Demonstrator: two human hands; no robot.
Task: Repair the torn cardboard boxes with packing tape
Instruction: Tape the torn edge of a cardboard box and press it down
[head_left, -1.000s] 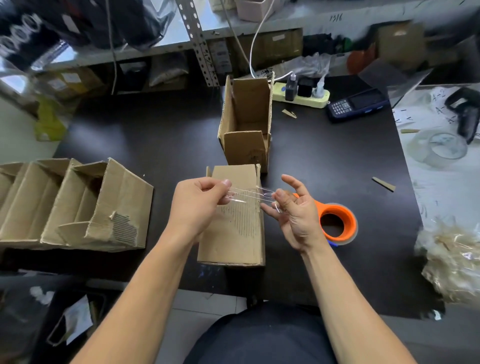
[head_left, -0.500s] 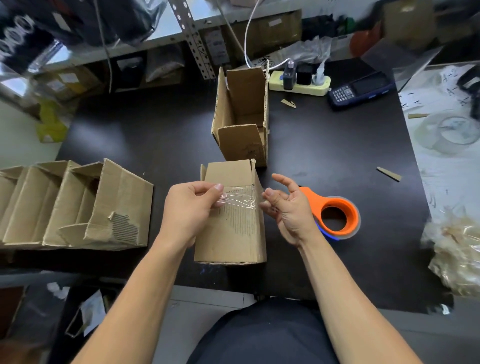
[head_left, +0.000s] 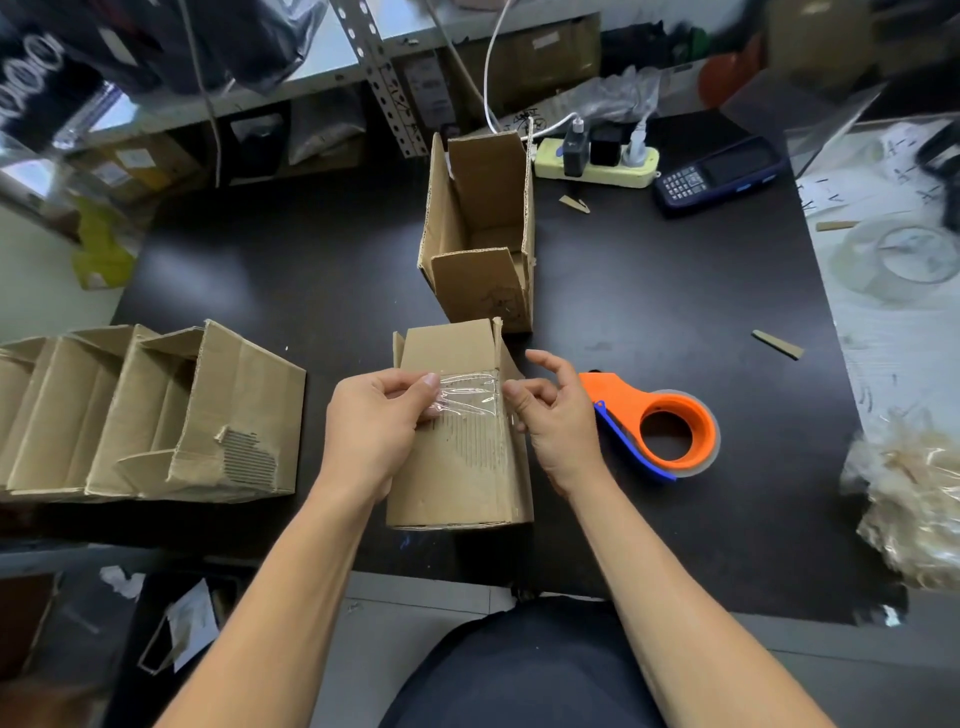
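Note:
A small cardboard box (head_left: 457, 473) lies on its side at the table's near edge, its torn top face showing bare corrugation. A strip of clear packing tape (head_left: 470, 395) stretches across that face. My left hand (head_left: 376, 421) pinches the strip's left end between thumb and fingers. My right hand (head_left: 553, 410) holds the right end at the box's right edge, index finger lifted. The orange tape dispenser (head_left: 660, 423) lies on the table just right of my right hand.
An open box (head_left: 480, 234) stands behind the taped one. Several open boxes (head_left: 156, 410), one with a torn patch, lie at the left. A power strip (head_left: 597, 161), a handheld scanner (head_left: 719, 174), a clear tape roll (head_left: 906, 254) and crumpled plastic (head_left: 914, 499) sit right.
Both hands brought the tape strip down from above the box onto its top face. The strip now lies flatter and wider across the cardboard.

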